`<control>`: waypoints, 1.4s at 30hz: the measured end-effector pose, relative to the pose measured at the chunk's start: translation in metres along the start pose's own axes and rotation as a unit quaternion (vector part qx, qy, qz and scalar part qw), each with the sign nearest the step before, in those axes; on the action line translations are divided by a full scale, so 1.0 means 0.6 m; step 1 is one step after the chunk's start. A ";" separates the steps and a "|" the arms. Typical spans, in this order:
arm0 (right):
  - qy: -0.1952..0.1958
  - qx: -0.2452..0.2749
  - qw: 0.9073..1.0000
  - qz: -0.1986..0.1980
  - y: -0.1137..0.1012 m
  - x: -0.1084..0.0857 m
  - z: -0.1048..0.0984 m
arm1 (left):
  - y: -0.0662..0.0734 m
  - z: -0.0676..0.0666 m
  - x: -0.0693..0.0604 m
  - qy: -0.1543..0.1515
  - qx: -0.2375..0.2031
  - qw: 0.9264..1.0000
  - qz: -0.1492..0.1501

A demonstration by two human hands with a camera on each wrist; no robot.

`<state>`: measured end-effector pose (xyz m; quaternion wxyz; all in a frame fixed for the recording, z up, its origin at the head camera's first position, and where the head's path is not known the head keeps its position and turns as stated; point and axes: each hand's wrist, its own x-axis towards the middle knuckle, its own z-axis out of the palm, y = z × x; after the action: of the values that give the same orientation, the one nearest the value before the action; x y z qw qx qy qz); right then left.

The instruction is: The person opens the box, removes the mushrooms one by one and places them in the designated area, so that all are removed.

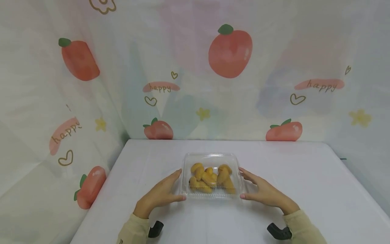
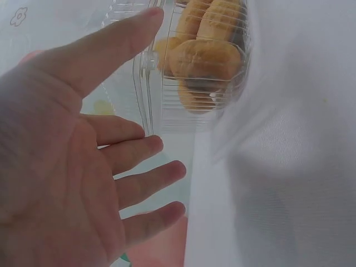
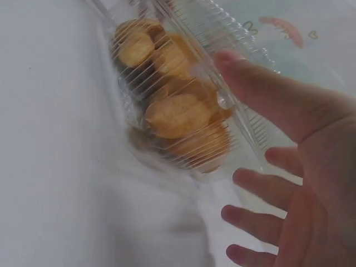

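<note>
Near the middle of the white table (image 1: pixel 274 159), a clear plastic container (image 1: pixel 211 195) sits between two hands, with yellow-brown rounded pieces (image 1: pixel 209 179) visible inside it. The left hand (image 1: pixel 161 191) is at the container's left side and the right hand (image 1: pixel 266 192) at its right. Both are relaxed, fingers extended rather than clenched: in the head view each thumb reaches the near corner on its own side, and the index fingers reach farther along the sides. Neither hand curls around the container.

Only the wrist views show the ridged side walls and the rim seam, with a small clear tab (image 2: pixel 149 60) on the left side and a round clasp (image 3: pixel 223 99) on the right. They also show the other fingers spread apart, some clear of the plastic; in the head view those are mostly hidden.

Only the head view takes in both beige sleeves (image 1: pixel 134 230), the dark curved pieces (image 1: pixel 156 229) beside the wrists, and the whole far backdrop (image 1: pixel 195 40), printed with red fruit, hearts and "happy".
</note>
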<state>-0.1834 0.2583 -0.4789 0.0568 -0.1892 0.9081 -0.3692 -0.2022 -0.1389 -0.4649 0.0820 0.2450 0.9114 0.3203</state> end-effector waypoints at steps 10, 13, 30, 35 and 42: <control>0.000 0.020 0.999 -0.030 0.009 0.009 0.010 | -0.008 -0.005 0.000 -0.034 -0.038 0.999 0.013; -0.003 0.043 0.998 -0.038 0.009 0.010 0.014 | -0.014 -0.005 -0.001 -0.044 -0.044 0.998 0.018; -0.051 0.098 0.992 -0.068 0.015 0.019 0.011 | -0.019 -0.004 0.010 -0.069 -0.044 0.996 0.027; -0.079 0.127 0.987 -0.058 0.013 0.016 0.009 | -0.022 -0.001 0.013 -0.083 -0.057 0.995 0.026; -0.132 0.174 0.974 -0.053 0.012 0.006 0.011 | -0.021 0.000 0.005 -0.097 -0.077 0.992 0.028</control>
<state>-0.1874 0.2572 -0.4887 0.1887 -0.2718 0.8031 -0.4955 -0.2101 -0.1458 -0.4731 0.1798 0.2933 0.8646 0.3662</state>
